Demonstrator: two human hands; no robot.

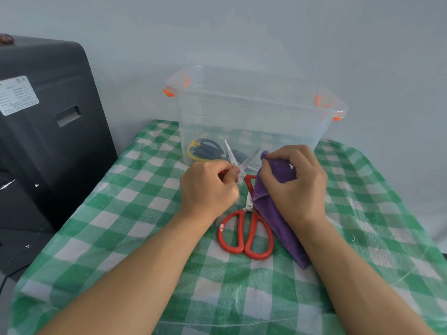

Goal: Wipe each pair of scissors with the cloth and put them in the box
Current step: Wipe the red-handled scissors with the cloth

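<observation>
Red-handled steel scissors (245,234) lie flat on the green-and-white checked tablecloth (135,238), loops toward the camera, long axis running away toward the clear plastic box with orange latches (254,112). Just beyond them, a second pair with red handles (238,165) is held with its blades spread in a V, tips pointing at the box. Left hand (208,187) pinches it at the handle; right hand (294,182) grips a bunched purple cloth (273,206) beside the blades. Yellow-and-dark scissors (204,149) rest inside the box. Left of the box stands a black case (46,131).
</observation>
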